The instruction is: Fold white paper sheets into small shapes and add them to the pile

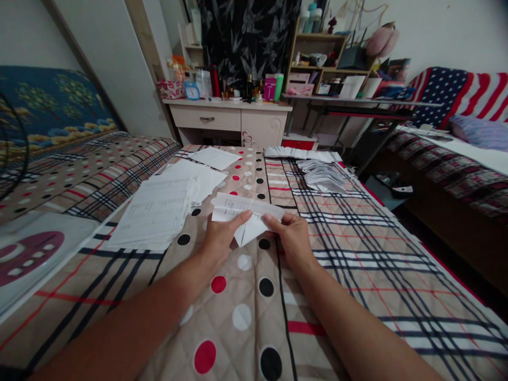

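Between my two hands is a partly folded sheet of white paper (246, 207) with printed lines, its lower edge coming to a point. My left hand (223, 231) grips its left side, thumb on top. On the right side, my right hand (291, 233) pinches it the same way; the fingers beneath are hidden. To the left lies a stack of printed sheets (154, 211), with more white sheets (214, 157) beyond it. Folded paper pieces (323, 175) lie fanned out at the far right, in front of a long row of folded paper (299, 154).
A patterned quilt (242, 317) covers the bed under everything. A white plastic bag with a purple print (39, 248) lies at the left. Past the bed stand a white dresser (222, 119) and a desk with shelves (317, 69). Another bed (456, 153) is at the right.
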### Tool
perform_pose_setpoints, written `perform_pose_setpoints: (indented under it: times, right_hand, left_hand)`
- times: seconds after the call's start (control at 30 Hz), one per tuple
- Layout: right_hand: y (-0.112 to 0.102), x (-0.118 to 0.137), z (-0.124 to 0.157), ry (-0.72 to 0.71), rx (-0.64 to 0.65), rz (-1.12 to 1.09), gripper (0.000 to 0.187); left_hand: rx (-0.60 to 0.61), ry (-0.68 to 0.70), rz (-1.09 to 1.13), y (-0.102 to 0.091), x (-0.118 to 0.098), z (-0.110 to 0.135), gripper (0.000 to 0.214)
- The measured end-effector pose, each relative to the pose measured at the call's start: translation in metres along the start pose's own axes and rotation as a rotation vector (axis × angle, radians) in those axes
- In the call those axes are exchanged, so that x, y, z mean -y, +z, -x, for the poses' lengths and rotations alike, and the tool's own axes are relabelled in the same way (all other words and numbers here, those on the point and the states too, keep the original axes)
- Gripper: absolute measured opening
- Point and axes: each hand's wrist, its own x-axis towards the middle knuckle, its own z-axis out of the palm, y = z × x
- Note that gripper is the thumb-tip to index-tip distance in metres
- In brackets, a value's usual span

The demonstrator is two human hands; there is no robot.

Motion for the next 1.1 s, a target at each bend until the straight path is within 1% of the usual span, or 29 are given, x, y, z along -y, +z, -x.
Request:
perform_pose_setpoints:
  times: [0.07, 0.13, 0.23, 0.4, 0.5, 0.57, 0.67, 0.77, 0.83, 0.9, 0.97, 1.03, 1.1]
  right_hand:
    - [-0.006, 0.000, -0.004, -0.028, -0.006, 0.054, 0.027]
    - [-0.013, 0.000, -0.010, -0.057, -0.027, 0.090, 0.028]
    - [-0.022, 0.000, -0.017, -0.102, -0.037, 0.129, 0.027]
    - [-0.028, 0.007, -0.022, -0.241, -0.012, 0.251, 0.024]
    - [-0.028, 0.010, -0.022, -0.308, -0.007, 0.268, 0.014]
    - [-0.028, 0.010, -0.023, -0.362, -0.015, 0.250, 0.008]
    - [-0.031, 0.010, -0.025, -0.452, -0.022, 0.232, 0.011]
    - [-0.034, 0.008, -0.026, -0.554, 0.022, 0.270, 0.015]
    - [-0.036, 0.007, -0.026, -0.606, 0.053, 0.336, 0.018]
    - [-0.038, 0.008, -0.027, -0.647, 0.078, 0.432, 0.021]
    - [-0.039, 0.009, -0.027, -0.702, 0.096, 0.550, 0.023]
    - [-0.040, 0.010, -0.027, -0.759, 0.103, 0.659, 0.025]
    - [-0.041, 0.011, -0.027, -0.786, 0.102, 0.734, 0.027]
  left_hand:
    - [-0.032, 0.014, -0.021, -0.003, -0.002, -0.004, 0.043]
    - [-0.049, 0.039, -0.068, -0.006, -0.005, -0.008, 0.036]
    - [-0.004, 0.083, -0.142, -0.013, -0.008, -0.015, 0.024]
    - [0.072, 0.127, -0.188, -0.021, -0.009, -0.024, 0.029]
    - [0.085, 0.209, -0.238, -0.023, -0.009, -0.028, 0.027]
    - [0.084, 0.283, -0.285, -0.024, -0.013, -0.031, 0.018]
    - [0.100, 0.431, -0.381, -0.027, -0.020, -0.034, 0.003]
    - [0.190, 0.665, -0.532, -0.031, -0.027, -0.037, 0.020]
    - [0.246, 0.820, -0.654, -0.036, -0.029, -0.039, 0.031]
    - [0.289, 0.946, -0.783, -0.040, -0.029, -0.041, 0.038]
    - [0.342, 1.042, -0.914, -0.045, -0.029, -0.042, 0.041]
    - [0.389, 1.120, -1.046, -0.047, -0.029, -0.042, 0.039]
    - [0.421, 1.185, -1.182, -0.048, -0.029, -0.042, 0.035]
